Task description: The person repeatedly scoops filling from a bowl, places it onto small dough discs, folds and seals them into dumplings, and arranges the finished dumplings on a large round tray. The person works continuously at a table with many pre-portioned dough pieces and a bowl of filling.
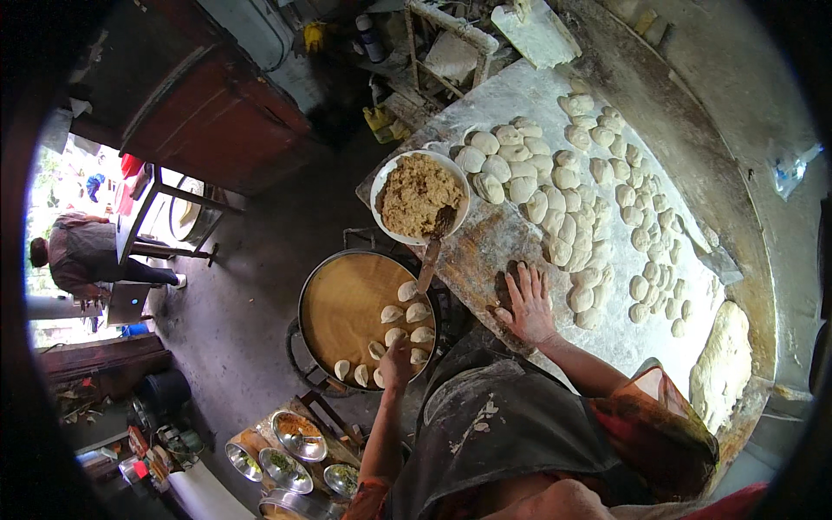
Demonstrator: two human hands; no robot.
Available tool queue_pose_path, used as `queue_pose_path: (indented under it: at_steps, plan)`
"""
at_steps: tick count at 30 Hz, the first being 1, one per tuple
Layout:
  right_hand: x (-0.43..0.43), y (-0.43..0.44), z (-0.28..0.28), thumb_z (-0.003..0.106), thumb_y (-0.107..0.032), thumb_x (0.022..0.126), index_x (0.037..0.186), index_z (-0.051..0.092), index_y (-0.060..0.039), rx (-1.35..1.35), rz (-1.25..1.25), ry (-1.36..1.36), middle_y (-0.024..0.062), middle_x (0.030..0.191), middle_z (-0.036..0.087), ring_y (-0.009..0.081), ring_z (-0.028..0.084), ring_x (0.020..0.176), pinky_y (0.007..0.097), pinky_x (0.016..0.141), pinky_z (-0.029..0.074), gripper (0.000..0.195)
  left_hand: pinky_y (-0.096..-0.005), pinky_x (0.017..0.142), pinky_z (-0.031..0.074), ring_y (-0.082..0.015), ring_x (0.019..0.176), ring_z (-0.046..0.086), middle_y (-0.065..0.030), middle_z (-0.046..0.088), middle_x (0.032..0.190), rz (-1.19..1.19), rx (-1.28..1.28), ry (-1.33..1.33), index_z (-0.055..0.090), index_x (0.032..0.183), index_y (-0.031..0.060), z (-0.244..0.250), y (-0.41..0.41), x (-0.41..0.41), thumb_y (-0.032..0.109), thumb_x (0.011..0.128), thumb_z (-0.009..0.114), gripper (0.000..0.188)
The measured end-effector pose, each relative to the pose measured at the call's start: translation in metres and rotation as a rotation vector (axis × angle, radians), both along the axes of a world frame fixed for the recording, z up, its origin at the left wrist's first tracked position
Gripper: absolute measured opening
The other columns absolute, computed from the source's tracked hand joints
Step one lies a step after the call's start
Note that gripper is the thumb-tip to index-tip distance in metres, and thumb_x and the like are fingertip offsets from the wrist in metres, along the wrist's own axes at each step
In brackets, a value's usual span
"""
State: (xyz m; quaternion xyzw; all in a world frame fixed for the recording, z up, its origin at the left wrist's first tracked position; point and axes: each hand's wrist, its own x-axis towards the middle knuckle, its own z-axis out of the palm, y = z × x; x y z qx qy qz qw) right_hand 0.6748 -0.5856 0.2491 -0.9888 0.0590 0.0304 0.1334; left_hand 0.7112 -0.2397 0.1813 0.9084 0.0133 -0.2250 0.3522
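Observation:
My left hand is over the right part of a round pan with a tan lining, among several pale, crescent-shaped filled dumplings. Its fingertips are beside or on one dumpling; whether they grip it cannot be told. My right hand lies palm down with fingers spread on the floured worktable. Many dough pieces cover the table beyond it. A white bowl of brownish filling stands at the table's edge, with a flat-handled spatula stuck in it, its handle reaching over the pan's rim.
A large dough mass lies on the table at right, near a metal scraper. Metal bowls of toppings stand on a low stand at bottom left. Another person stands by a frame table at far left.

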Motion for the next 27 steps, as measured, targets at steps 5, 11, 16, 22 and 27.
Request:
queue_pose_path:
  at_steps: [5, 11, 16, 22, 27]
  plan:
    - [0.021, -0.015, -0.003, 0.061, -0.054, 0.088, 0.148, 0.041, -0.0047, -0.011, 0.036, -0.101, 0.0259, 0.156, 0.026, 0.0484, 0.023, 0.144, 0.0635, 0.115, 0.018, 0.08, -0.0376, 0.087, 0.053, -0.0255, 0.104, 0.069, -0.0132, 0.07, 0.115, -0.109, -0.41, -0.177, 0.065, 0.126, 0.0073, 0.049, -0.094, 0.021, 0.014, 0.094, 0.065, 0.033]
    - [0.016, -0.038, -0.035, 0.055, -0.04, 0.097, 0.149, 0.038, -0.0041, 0.512, -0.069, -0.36, 0.0237, 0.157, 0.026, 0.0457, 0.022, 0.145, 0.0543, 0.118, 0.02, 0.065, -0.0421, 0.094, 0.049, -0.0306, 0.109, 0.062, -0.0122, 0.066, 0.119, -0.586, -0.308, -0.548, 0.063, 0.124, 0.0057, 0.08, -0.219, 0.05, 0.017, 0.094, 0.06, 0.033]
    - [-0.002, -0.049, -0.018, 0.038, -0.032, 0.108, 0.143, 0.045, 0.0032, 1.167, -0.489, -0.466, 0.0143, 0.142, 0.052, 0.023, 0.042, 0.137, 0.0365, 0.116, 0.028, 0.05, -0.0479, 0.108, 0.036, -0.0303, 0.126, 0.049, -0.0077, 0.056, 0.135, -0.824, 0.098, -0.78, 0.061, 0.127, 0.007, 0.063, -0.265, 0.039, 0.018, 0.088, 0.059, 0.041]
    - [-0.049, -0.071, -0.042, 0.047, -0.038, 0.105, 0.128, 0.058, 0.0017, 1.654, -0.92, -0.503, 0.0132, 0.129, 0.061, 0.0237, 0.058, 0.119, 0.0351, 0.102, 0.045, 0.047, -0.0447, 0.101, 0.041, -0.0314, 0.115, 0.058, -0.0113, 0.066, 0.105, -0.668, -0.272, -0.232, 0.063, 0.101, 0.0049, 0.061, -0.268, 0.02, 0.011, 0.085, 0.066, 0.018]
    - [-0.022, -0.032, -0.023, 0.043, -0.053, 0.103, 0.129, 0.056, -0.0029, 2.356, -1.02, -0.309, 0.0125, 0.126, 0.061, 0.0261, 0.058, 0.117, 0.0399, 0.099, 0.046, 0.057, -0.0266, 0.082, 0.049, -0.0099, 0.092, 0.059, -0.0029, 0.065, 0.105, -0.049, -1.0, 0.168, 0.06, 0.118, 0.0027, 0.07, -0.246, 0.018, 0.005, 0.094, 0.066, 0.025]
